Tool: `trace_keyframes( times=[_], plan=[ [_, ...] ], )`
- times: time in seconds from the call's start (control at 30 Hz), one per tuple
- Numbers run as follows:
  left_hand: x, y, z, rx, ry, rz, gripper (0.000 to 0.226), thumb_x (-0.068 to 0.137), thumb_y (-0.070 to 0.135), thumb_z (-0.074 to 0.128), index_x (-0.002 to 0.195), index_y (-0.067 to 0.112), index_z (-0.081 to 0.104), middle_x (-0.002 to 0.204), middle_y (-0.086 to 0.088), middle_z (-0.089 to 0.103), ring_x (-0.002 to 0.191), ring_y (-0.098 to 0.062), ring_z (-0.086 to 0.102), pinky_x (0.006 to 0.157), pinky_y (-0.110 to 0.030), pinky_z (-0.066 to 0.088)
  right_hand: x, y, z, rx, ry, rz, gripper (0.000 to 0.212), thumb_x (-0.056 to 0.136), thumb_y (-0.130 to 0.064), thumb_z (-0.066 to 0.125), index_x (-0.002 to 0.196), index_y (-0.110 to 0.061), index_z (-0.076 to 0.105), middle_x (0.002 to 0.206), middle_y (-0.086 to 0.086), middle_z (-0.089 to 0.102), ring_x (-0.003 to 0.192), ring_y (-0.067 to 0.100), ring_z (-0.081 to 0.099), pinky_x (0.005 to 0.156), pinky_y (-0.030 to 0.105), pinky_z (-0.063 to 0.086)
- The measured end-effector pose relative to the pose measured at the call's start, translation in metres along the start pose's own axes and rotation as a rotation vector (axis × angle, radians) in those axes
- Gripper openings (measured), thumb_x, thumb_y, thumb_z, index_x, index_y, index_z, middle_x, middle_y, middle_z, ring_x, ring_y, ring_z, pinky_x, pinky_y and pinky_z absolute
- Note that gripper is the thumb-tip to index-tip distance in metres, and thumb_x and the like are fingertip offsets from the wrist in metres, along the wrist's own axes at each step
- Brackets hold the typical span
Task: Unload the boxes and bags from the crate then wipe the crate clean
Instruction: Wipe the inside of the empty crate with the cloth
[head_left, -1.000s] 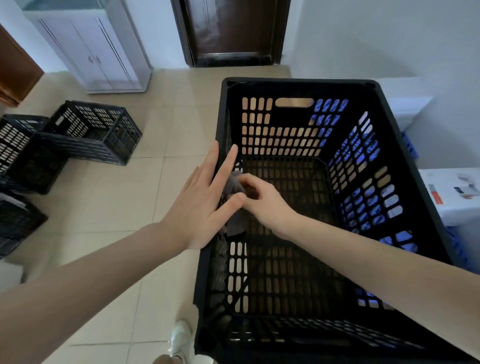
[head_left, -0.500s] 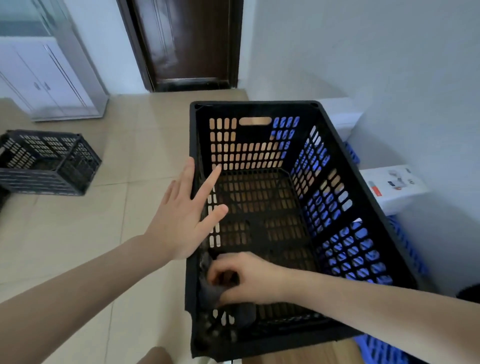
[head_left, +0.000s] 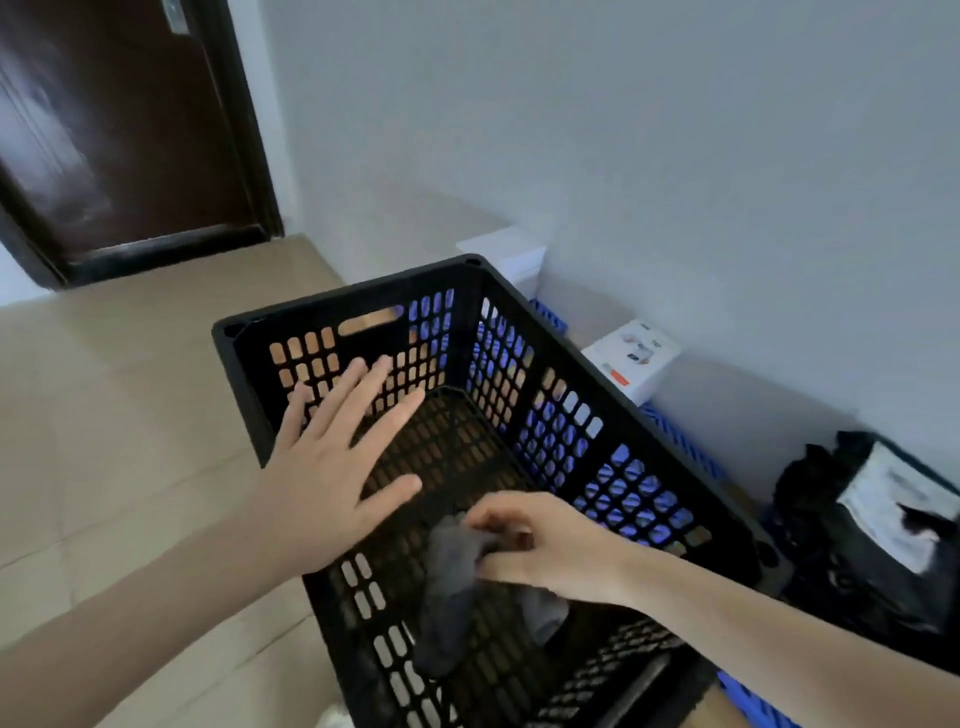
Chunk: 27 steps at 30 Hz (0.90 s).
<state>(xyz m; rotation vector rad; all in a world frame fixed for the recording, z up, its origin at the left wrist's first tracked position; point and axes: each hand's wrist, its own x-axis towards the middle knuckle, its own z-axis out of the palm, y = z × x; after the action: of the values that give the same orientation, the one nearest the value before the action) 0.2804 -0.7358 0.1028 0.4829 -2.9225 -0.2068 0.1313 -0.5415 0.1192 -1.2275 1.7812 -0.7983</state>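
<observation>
Grips a crumpled dark-grey cloth (head_left: 457, 587) in the right hand (head_left: 545, 545), fingers curled round the bunched top, loose end trailing down the near left inner wall of the black slotted plastic crate (head_left: 337, 296). Spreads the left hand (head_left: 332, 467) flat, fingers straight and apart, over the left rim; cannot tell whether the palm presses on the rim or only hovers above it. Shows nothing inside the crate but the cloth, so probably unloaded already, with wiping the step in hand.

To do it well: brace the left rim firmly with the flat hand so the light crate does not skid on the beige tiled floor (head_left: 130, 389). Open the cloth out for broader contact rather than a tight wad. Work wall by wall along the ribs and into the corners, then across the slotted base. Mind the fabric catching on slot edges.

Beyond the right wall, along the grey room wall: white printed cardboard box (head_left: 631, 358), plain white box (head_left: 506, 257) farther back, black plastic bags with a white label (head_left: 857, 530) nearer, blue slatted plastic (head_left: 680, 444) showing beneath
</observation>
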Motion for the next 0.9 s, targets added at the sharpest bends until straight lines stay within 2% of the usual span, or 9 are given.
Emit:
trace_keyframes(
  times=[0.1,0.2,0.33,0.4,0.43,0.53,0.73,0.8,0.9],
  plan=[
    [0.052,-0.029,-0.002,-0.038,0.023,0.027,0.072,0.092,0.066,0.026,0.155,0.036,0.007,0.164,0.001,-0.008,0.149,-0.017,-0.016,0.12,-0.054,-0.001,0.015,-0.012,-0.018,-0.191,0.334,0.061,0.028,0.082,-0.007,0.068,0.108,-0.018,0.068,0.101,-0.003,0.062,0.092,0.002,0.056,0.078,0.01,0.041],
    [0.099,-0.052,0.003,-0.06,0.061,0.104,0.074,0.091,0.052,0.047,0.155,0.029,0.018,0.164,-0.005,0.008,0.151,-0.024,-0.002,0.12,-0.057,0.008,0.041,-0.025,-0.032,-0.369,0.575,0.054,0.027,0.08,-0.01,0.067,0.105,-0.021,0.07,0.097,-0.007,0.056,0.088,0.0,0.052,0.078,0.007,0.036],
    [0.151,-0.075,0.017,-0.062,0.105,0.173,0.074,0.092,0.047,0.054,0.155,0.026,0.021,0.163,-0.007,0.014,0.151,-0.025,0.002,0.12,-0.055,0.011,0.091,-0.031,-0.046,-0.61,0.897,0.024,0.022,0.081,-0.006,0.065,0.1,-0.014,0.071,0.093,-0.007,0.048,0.079,0.003,0.045,0.075,0.005,0.035],
    [0.171,-0.083,0.023,-0.063,0.12,0.189,0.073,0.093,0.045,0.054,0.155,0.025,0.022,0.163,-0.007,0.016,0.151,-0.026,0.003,0.12,-0.055,0.01,0.117,-0.031,-0.052,-0.706,1.016,0.034,0.017,0.082,-0.005,0.064,0.096,-0.011,0.07,0.093,-0.004,0.047,0.076,0.007,0.045,0.07,0.011,0.039],
    [0.179,-0.088,0.026,-0.067,0.126,0.194,0.072,0.093,0.044,0.054,0.155,0.025,0.023,0.163,-0.008,0.017,0.151,-0.026,0.003,0.12,-0.056,0.009,0.13,-0.03,-0.056,-0.747,1.058,0.043,0.014,0.083,-0.005,0.063,0.095,-0.009,0.069,0.093,0.0,0.049,0.073,0.011,0.047,0.066,0.019,0.043],
    [0.192,-0.101,0.038,-0.05,0.127,0.211,0.07,0.094,0.042,0.052,0.155,0.025,0.023,0.162,-0.012,0.017,0.151,-0.028,0.006,0.12,-0.054,0.006,0.168,-0.023,-0.068,-0.782,1.139,0.103,0.014,0.087,-0.006,0.06,0.099,-0.005,0.067,0.098,0.009,0.051,0.072,0.023,0.054,0.06,0.037,0.049],
    [0.199,-0.11,0.045,-0.145,0.143,0.221,0.074,0.09,0.049,0.051,0.155,0.025,0.023,0.161,-0.015,0.019,0.149,-0.03,0.017,0.119,-0.049,0.018,0.236,-0.005,-0.088,-0.858,1.184,0.211,0.017,0.085,0.001,0.058,0.101,0.001,0.06,0.103,0.017,0.053,0.078,0.032,0.054,0.055,0.035,0.044],
    [0.199,-0.114,0.047,-0.134,0.131,0.23,0.076,0.09,0.052,0.048,0.155,0.028,0.017,0.162,-0.015,0.016,0.149,-0.029,0.017,0.118,-0.047,0.018,0.249,0.003,-0.09,-0.986,1.133,0.181,0.015,0.08,0.004,0.061,0.095,0.002,0.063,0.098,0.019,0.056,0.081,0.033,0.054,0.054,0.034,0.044],
    [0.195,-0.115,0.049,-0.108,0.124,0.252,0.077,0.092,0.053,0.045,0.156,0.029,0.01,0.163,-0.014,0.012,0.149,-0.029,0.014,0.118,-0.044,0.013,0.258,0.016,-0.093,-1.243,0.965,0.042,0.021,0.081,-0.004,0.059,0.101,-0.001,0.067,0.106,0.018,0.061,0.091,0.032,0.049,0.065,0.03,0.043]
  ],
)
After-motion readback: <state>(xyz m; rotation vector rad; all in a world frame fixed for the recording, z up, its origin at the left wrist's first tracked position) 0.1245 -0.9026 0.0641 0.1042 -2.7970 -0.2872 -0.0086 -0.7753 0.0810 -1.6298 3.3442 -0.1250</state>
